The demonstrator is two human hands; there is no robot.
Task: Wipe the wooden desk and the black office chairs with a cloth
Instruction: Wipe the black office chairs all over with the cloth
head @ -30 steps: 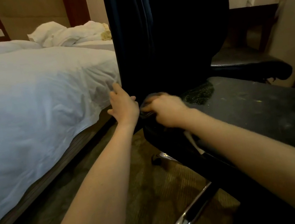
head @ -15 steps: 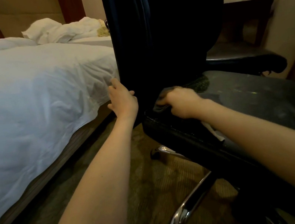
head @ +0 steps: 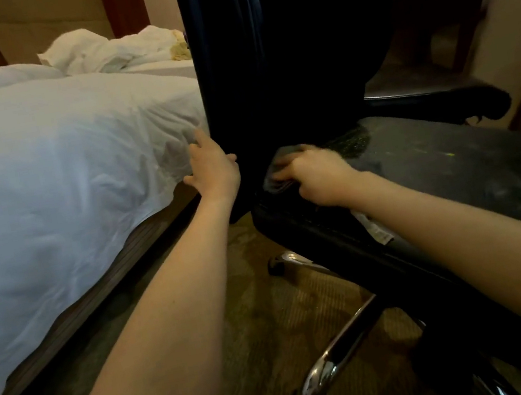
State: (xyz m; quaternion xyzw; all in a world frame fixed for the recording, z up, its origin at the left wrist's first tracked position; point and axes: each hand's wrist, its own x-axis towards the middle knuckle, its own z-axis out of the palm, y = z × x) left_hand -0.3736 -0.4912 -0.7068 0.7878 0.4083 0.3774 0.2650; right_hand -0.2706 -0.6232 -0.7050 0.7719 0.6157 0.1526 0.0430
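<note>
While left hand (head: pixel 215 170) lies flat on smooth backrest (head: pixel 290 54), right hand (head: pixel 317 175) clutches crumpled cloth (head: pixel 278 178).

The cloth (head: pixel 277 173) is largely covered by the right hand (head: pixel 318 177) and blurred. The chair backrest (head: pixel 290 54) is cut off by the upper edge, and a second chair (head: pixel 434 89) is partly hidden behind it.
</note>
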